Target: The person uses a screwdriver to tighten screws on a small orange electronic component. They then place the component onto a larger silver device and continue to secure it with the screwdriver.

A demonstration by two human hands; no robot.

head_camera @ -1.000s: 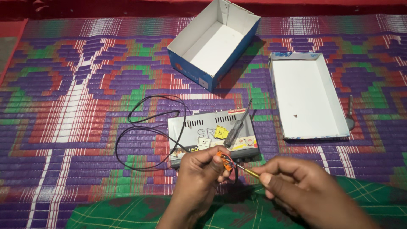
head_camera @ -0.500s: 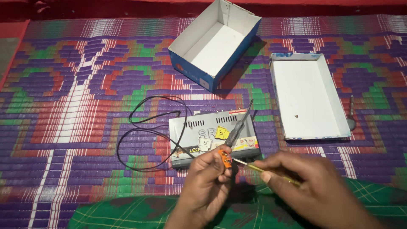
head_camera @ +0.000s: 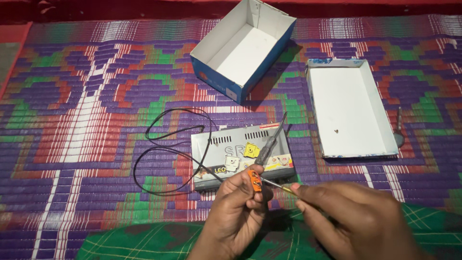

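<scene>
Orange plastic connector (head_camera: 255, 180) pinched in left hand (head_camera: 236, 216) just before grey metal receiver box (head_camera: 240, 154), right hand (head_camera: 351, 221) gripping thin yellow-shafted screwdriver (head_camera: 276, 187) tip against it, black cable (head_camera: 168, 154) looped on woven mat (head_camera: 72, 120), hands barely shifted since earlier.

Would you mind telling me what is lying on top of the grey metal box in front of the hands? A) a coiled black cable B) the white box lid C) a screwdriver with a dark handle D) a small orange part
C: a screwdriver with a dark handle lies slantwise across the top of the grey metal box, while the black cable lies on the mat beside it.
</scene>
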